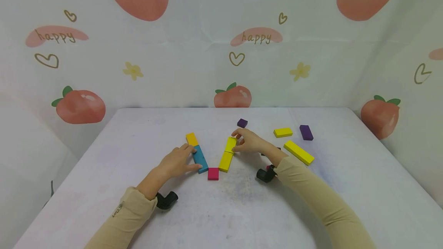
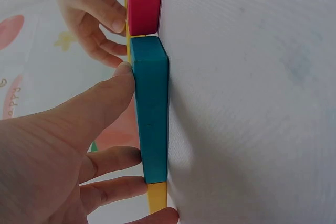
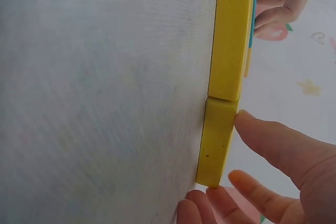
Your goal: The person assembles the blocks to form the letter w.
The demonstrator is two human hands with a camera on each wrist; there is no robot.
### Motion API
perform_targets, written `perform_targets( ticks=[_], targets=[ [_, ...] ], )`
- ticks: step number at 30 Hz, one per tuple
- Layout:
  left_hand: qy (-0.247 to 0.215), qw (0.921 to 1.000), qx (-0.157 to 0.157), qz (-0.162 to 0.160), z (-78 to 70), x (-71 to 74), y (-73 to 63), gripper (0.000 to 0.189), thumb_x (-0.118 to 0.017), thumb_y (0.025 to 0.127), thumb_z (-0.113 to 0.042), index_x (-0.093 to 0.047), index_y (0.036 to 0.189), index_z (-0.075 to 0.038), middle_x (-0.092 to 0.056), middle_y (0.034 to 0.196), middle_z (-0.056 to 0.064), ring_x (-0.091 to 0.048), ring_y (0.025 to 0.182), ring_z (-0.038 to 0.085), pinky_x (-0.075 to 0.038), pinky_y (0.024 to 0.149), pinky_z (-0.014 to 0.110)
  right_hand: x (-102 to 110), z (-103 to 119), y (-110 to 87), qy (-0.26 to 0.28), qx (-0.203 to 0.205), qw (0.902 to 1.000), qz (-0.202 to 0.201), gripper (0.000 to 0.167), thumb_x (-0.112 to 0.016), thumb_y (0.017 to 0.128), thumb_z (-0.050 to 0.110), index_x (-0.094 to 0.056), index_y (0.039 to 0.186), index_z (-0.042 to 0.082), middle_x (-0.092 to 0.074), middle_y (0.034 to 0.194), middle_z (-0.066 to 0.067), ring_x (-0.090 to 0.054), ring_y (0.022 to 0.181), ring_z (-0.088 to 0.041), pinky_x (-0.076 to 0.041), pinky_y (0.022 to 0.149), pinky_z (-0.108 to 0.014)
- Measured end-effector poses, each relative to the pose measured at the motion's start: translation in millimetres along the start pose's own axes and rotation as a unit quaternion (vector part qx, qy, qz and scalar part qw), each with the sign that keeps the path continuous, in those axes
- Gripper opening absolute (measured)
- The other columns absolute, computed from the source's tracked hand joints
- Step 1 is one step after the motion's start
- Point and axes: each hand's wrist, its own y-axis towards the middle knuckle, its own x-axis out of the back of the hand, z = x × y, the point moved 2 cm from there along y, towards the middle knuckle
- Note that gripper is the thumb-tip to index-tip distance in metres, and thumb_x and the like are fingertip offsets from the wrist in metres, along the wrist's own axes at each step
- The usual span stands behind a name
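Observation:
My left hand [image 1: 178,161] rests along the blue block [image 1: 200,159], thumb at its near end and fingers toward its far end. An orange block [image 1: 192,139] continues the line beyond it. In the left wrist view, those fingers [image 2: 113,190] look fairly straight. My right hand [image 1: 250,141] pinches the far yellow block [image 3: 216,142], thumb near the joint and fingers at the far end. Another yellow block [image 1: 225,161] lies end to end with it. Between the near ends of both slanted lines sits a red block [image 1: 213,174].
Beyond my right hand lies a small purple block [image 1: 242,123]. To the right are a short yellow block [image 1: 283,132], a long yellow block [image 1: 299,152] and a purple block [image 1: 306,132]. My right forearm partly hides more blocks. A printed cloth [image 1: 187,57] hangs behind the table.

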Motion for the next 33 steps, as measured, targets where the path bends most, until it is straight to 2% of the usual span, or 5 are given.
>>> perform_targets(
  ticks=[33],
  targets=[
    [0.0, 1.0, -0.004, -0.007, 0.0, -0.9, -0.4, 0.059, -0.067, 0.083, -0.041, -0.052, 0.125, -0.003, -0.05, 0.131, 0.017, -0.053, 0.097, 0.03, -0.051, 0.087, 0.045, -2.9, -2.7, 2.8, -0.006, -0.003, 1.0, 0.003, 0.051, -0.07, 0.083, 0.02, -0.049, 0.126, 0.005, -0.054, 0.122, -0.018, -0.056, 0.097, -0.025, -0.051, 0.088, -0.034]
  ],
)
